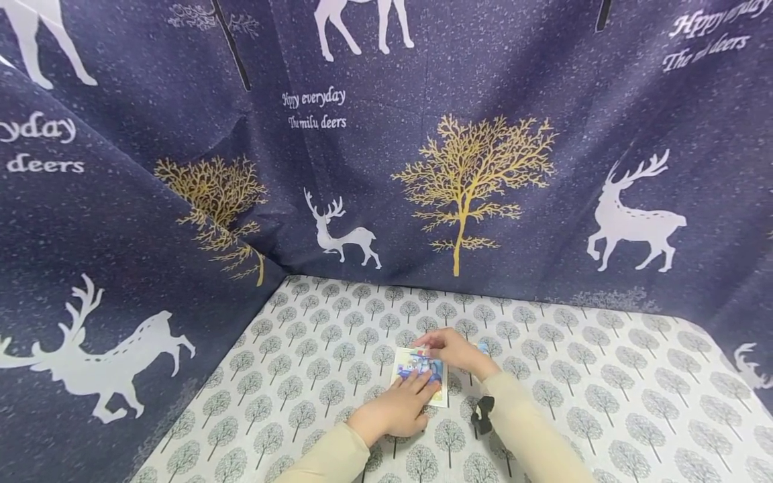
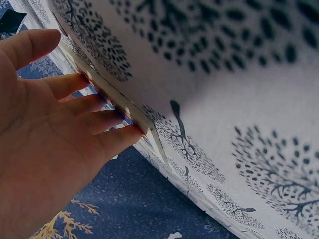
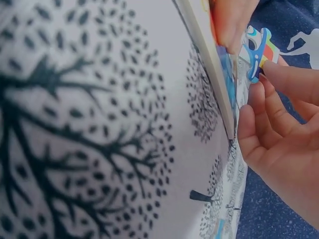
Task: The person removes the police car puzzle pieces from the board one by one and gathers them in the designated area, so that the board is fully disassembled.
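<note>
A small cream-edged picture puzzle board (image 1: 443, 397) with a colourful blue, red and yellow picture lies on the cloth. My left hand (image 1: 401, 406) rests on its near part with fingers stretched out. In the left wrist view those fingertips (image 2: 130, 133) touch the board's face. At the board's far edge, my right hand (image 1: 457, 350) holds a flat puzzle piece (image 3: 256, 56) coloured blue, white, red and yellow. The right wrist view shows the thumb and fingers pinching the piece, tilted up over the board.
A tablecloth (image 1: 314, 372) printed with grey trees covers the table. Behind it hangs a dark blue curtain (image 1: 386, 134) with deer and golden trees. A small light-blue piece (image 1: 483, 347) lies just behind the right wrist. A black object (image 1: 482, 416) sits by the right sleeve.
</note>
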`<state>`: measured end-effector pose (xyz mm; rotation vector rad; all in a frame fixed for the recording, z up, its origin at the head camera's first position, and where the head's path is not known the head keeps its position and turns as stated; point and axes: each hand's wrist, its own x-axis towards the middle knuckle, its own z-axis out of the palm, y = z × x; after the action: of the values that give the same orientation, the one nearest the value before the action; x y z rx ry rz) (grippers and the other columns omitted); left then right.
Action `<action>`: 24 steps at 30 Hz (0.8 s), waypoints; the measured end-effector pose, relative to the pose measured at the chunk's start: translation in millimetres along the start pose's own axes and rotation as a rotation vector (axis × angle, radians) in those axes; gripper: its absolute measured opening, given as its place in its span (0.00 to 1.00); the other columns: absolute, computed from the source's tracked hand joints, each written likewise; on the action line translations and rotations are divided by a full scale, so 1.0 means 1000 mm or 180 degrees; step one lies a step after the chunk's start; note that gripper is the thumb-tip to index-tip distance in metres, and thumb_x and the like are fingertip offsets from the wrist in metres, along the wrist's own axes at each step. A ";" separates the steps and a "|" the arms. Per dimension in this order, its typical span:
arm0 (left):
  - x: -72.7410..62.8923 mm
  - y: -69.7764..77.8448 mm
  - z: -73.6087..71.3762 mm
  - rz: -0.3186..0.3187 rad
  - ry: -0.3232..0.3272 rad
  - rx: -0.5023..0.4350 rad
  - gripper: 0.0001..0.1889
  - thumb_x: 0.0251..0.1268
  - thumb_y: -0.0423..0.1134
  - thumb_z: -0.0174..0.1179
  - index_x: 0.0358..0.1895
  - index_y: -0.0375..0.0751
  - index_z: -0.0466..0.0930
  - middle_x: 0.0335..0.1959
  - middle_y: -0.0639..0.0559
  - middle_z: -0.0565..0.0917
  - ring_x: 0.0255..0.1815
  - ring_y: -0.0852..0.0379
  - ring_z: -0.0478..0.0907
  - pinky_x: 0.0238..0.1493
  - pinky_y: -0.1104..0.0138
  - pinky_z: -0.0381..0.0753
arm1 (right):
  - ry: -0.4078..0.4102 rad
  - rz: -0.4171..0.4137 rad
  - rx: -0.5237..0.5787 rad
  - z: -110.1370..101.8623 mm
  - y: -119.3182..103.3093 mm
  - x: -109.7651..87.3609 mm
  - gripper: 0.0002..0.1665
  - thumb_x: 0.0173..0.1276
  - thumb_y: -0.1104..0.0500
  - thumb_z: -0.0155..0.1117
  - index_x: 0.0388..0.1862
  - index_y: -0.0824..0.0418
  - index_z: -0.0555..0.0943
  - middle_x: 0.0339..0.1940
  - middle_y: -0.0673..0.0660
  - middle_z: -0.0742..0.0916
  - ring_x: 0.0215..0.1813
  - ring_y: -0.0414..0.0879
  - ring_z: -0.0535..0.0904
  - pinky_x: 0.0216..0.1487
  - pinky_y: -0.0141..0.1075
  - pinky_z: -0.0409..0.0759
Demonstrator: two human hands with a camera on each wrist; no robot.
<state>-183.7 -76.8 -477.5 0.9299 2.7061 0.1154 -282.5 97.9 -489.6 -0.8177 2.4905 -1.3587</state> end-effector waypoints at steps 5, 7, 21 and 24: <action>-0.001 0.001 -0.001 -0.0016 -0.0014 0.0035 0.34 0.68 0.49 0.52 0.75 0.49 0.56 0.77 0.50 0.52 0.77 0.47 0.48 0.72 0.49 0.57 | 0.0071 -0.0048 -0.0052 -0.005 -0.003 -0.001 0.12 0.61 0.70 0.60 0.44 0.66 0.82 0.37 0.56 0.85 0.43 0.51 0.81 0.51 0.50 0.79; -0.001 0.002 -0.002 -0.0028 -0.0034 0.0020 0.34 0.67 0.48 0.52 0.75 0.49 0.56 0.77 0.50 0.52 0.77 0.47 0.48 0.72 0.49 0.57 | 0.0085 -0.0061 -0.0043 -0.008 -0.005 -0.003 0.11 0.61 0.70 0.61 0.43 0.66 0.82 0.37 0.57 0.85 0.44 0.52 0.81 0.51 0.51 0.79; -0.002 0.002 -0.001 -0.0049 -0.0035 -0.0036 0.34 0.67 0.47 0.53 0.75 0.49 0.56 0.77 0.51 0.53 0.77 0.47 0.48 0.72 0.49 0.56 | 0.0312 0.0317 0.0500 -0.039 0.009 -0.021 0.15 0.65 0.67 0.59 0.50 0.71 0.81 0.43 0.65 0.85 0.37 0.59 0.84 0.39 0.46 0.85; -0.001 0.001 0.000 -0.0048 -0.0041 -0.0051 0.34 0.67 0.47 0.53 0.76 0.50 0.56 0.77 0.51 0.52 0.77 0.48 0.47 0.72 0.49 0.56 | 0.0394 0.0469 0.0548 -0.046 0.010 -0.027 0.15 0.67 0.64 0.59 0.51 0.69 0.81 0.49 0.65 0.84 0.39 0.57 0.85 0.42 0.44 0.85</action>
<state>-182.4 -76.9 -477.5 0.9025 2.6959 0.1276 -283.2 150.3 -474.7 -0.5188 2.4238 -1.5867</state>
